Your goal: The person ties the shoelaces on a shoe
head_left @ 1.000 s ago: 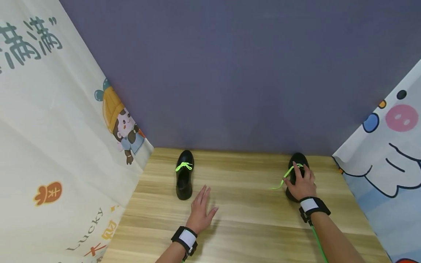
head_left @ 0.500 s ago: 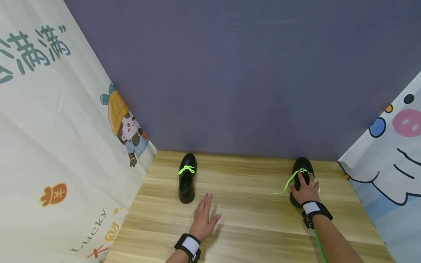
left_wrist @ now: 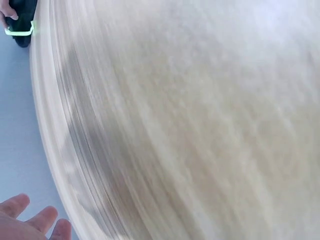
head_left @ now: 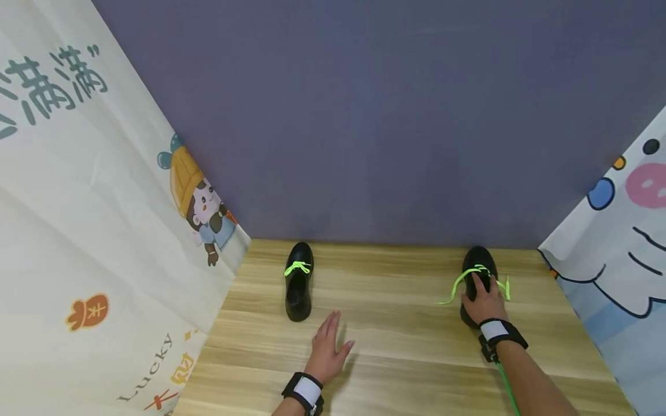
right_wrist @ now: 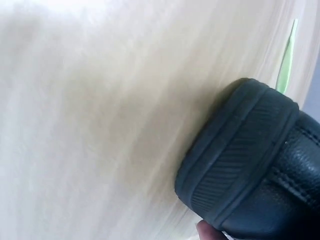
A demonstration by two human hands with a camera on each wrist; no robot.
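In the head view my right hand (head_left: 485, 305) rests over a black leather shoe (head_left: 477, 255) at the right. Its fingers reach forward over the tongue, fairly straight, with the thumb along the left side. The shoe's bright green shoelace (head_left: 458, 282) is loose, one end lying left and the other right. In the right wrist view the heel of the shoe (right_wrist: 235, 155) is close, with one fingertip (right_wrist: 207, 231) at its lower edge. My left hand (head_left: 326, 353) hovers over the table with spread fingers and holds nothing, near a second black shoe (head_left: 298, 297).
The second shoe's green lace (head_left: 298, 266) is tied in a bow. Both shoes stand on a wood-grain table (head_left: 385, 300), toes toward a blue-grey panel (head_left: 364, 144). Printed cloths hang at left (head_left: 78, 219) and right (head_left: 624, 260). A green cable (head_left: 506, 386) runs from my right wrist.
My right hand has drawn back slightly from the lace toward the shoe's opening, and the lace's right end has come into view. The left hand hardly moves; the view has shifted a little.
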